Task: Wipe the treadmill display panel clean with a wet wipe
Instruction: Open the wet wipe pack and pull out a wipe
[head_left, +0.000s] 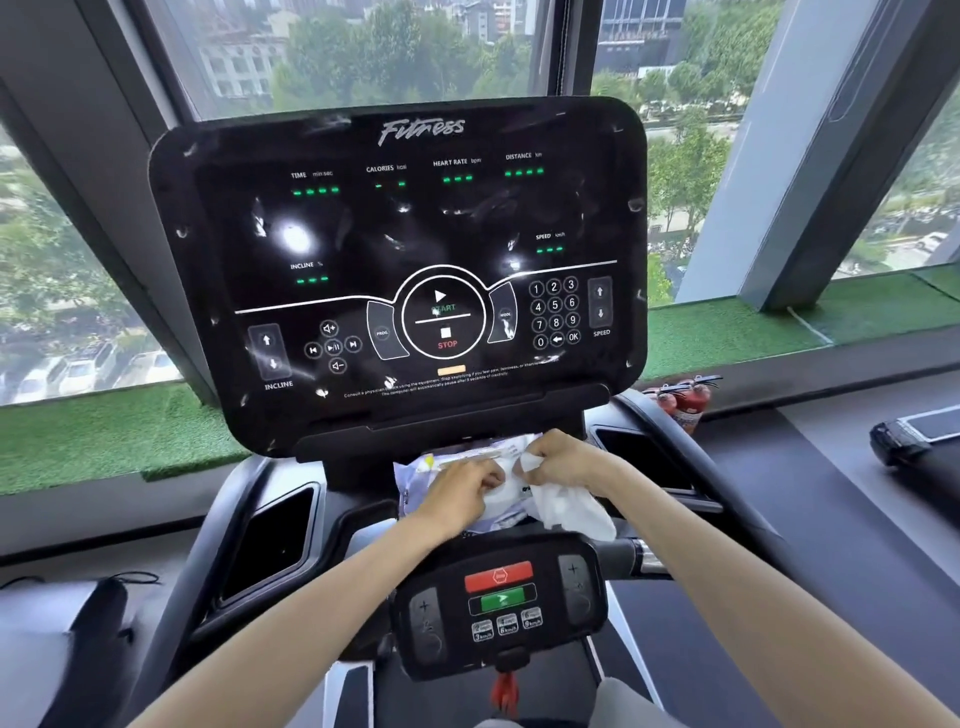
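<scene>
The black treadmill display panel (400, 249) stands tilted before me, lit with green readouts and flecked with white smudges. Below it, on the console shelf, lies a wet wipe pack (415, 467). My left hand (462, 491) presses down on the pack, fingers closed on it. My right hand (561, 457) pinches a white wet wipe (566, 506) that hangs crumpled from its fingers, just right of the left hand. Both hands are below the panel and apart from it.
A lower control pad (498, 603) with red and green buttons sits under my forearms. Cup holders (270, 540) flank the console. Red fire extinguishers (685, 402) stand at the right by the window ledge with green turf (727, 332). Another treadmill (914, 431) shows at the far right.
</scene>
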